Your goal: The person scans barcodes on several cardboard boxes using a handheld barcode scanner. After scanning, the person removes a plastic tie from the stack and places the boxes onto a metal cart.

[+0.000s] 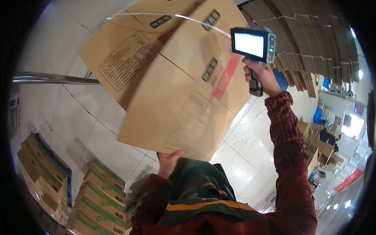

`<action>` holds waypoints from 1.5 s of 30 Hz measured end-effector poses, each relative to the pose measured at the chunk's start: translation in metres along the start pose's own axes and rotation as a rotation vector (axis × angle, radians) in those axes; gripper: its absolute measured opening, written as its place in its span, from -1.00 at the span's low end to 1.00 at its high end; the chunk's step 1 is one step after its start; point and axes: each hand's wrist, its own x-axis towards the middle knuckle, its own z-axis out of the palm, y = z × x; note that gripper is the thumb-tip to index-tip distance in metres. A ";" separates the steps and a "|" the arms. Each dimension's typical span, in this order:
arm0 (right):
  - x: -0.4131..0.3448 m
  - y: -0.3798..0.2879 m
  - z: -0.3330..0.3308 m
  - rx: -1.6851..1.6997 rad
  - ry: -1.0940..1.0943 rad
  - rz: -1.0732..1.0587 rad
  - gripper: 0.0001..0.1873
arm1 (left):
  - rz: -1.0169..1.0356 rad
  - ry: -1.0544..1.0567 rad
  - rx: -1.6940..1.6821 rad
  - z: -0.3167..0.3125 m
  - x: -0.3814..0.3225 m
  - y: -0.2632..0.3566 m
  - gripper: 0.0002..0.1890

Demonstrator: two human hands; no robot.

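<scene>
My right hand (264, 75) is closed around the grip of a handheld inkjet printer (253, 45) with a lit screen, raised at the upper right beside a flattened cardboard carton. My left hand (171, 163) grips the near edge of that carton (173, 97), which bears printed writing and a strip of red tape. Under it, partly covered and turned at an angle, is another flattened carton (126, 58) with a printed panel. A thin white strap (152, 14) runs across the top of both. What supports the cartons is mostly hidden.
Bundled flattened cartons (293, 38) are stacked at the upper right. Green-striped boxes (100, 202) stand at the lower left, with more boxes on a blue pallet (66, 179) beside them. A metal rail (55, 77) extends left. Another person (327, 137) is among open boxes at the far right.
</scene>
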 end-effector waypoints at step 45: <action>0.098 -0.047 0.126 0.075 -0.070 0.102 -0.82 | 1.098 -0.162 1.900 0.050 0.345 0.250 -0.64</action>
